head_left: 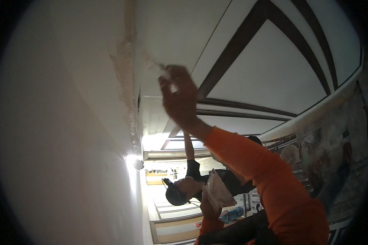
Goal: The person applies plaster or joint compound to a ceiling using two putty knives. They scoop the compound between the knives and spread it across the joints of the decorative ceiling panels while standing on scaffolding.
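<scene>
My right hand [178,96], at the end of a long orange sleeve, is raised beside a pinkish, rough-edged strip [126,77] on the pale surface. Its fingers are closed in a pinch, smeared by motion; what sits in them is too blurred to name. Lower down, my left hand [210,207] grips a crumpled, translucent plastic bag [220,191] with pinkish-white material on or in it. The bag is well apart from the strip.
A co-worker [180,192] in a dark cap and shirt stands close beyond my arms, one arm raised. Dark-trimmed white panels [270,61] spread across the upper right. A bright lamp [138,164] shines by the strip's lower end. Cluttered items [290,155] lie at right.
</scene>
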Available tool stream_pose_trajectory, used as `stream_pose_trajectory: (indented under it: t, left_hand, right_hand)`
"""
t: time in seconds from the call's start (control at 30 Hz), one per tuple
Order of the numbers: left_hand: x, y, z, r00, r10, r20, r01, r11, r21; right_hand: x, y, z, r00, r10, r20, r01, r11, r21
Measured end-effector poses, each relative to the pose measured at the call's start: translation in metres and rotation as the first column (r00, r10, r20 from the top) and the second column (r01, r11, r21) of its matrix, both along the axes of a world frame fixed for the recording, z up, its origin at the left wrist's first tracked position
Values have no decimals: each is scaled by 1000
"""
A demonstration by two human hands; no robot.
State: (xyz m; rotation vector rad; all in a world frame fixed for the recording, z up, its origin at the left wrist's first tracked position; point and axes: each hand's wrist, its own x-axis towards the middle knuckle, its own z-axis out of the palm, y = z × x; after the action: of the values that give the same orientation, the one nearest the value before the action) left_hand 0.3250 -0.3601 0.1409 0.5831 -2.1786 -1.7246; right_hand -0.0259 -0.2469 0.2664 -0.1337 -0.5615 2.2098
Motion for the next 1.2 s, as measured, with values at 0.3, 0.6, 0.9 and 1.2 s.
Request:
stream_pose_trajectory:
  t: [0.3,0.6,0.9,1.2]
  left_hand:
    - [4,-8,-14,999,25,46,-44,878,477]
    - [-9,26,-8,998,58,7,-52,822,567]
    - [-23,40,-4,995,20,99,-48,957,285]
    - [-45,42,-17,999,48,1,-37,742,669]
  right_hand:
    - [-76,86,23,982,-188,29,188,982,18]
    - [-25,44,20,982,185,38,-178,974,-142]
    - [20,37,16,990,142,3,-141,975,173]
    - [-39,24,-12,888,426,172,-442,895,65]
